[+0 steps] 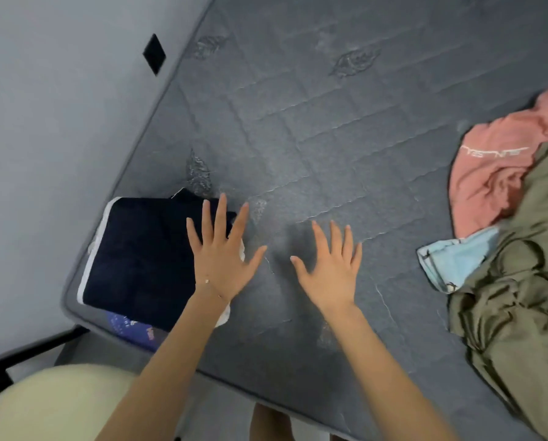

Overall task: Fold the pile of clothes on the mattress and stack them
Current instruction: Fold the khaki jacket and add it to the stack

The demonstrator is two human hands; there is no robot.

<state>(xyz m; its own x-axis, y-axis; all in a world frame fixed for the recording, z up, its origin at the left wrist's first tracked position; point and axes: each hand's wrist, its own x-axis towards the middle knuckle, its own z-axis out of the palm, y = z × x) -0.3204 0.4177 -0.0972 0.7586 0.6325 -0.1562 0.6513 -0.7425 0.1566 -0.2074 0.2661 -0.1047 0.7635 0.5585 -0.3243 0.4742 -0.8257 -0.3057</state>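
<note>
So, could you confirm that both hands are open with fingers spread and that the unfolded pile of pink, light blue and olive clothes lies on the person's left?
Not quite: the head view shows the pink garment, light blue garment and olive garment piled on the person's right. The left hand and right hand are indeed open, fingers spread.

Single head view, tilted, looking down, close over mattress.

Grey quilted mattress w/ folded navy stack at left corner, unfolded clothes pile at right
</note>
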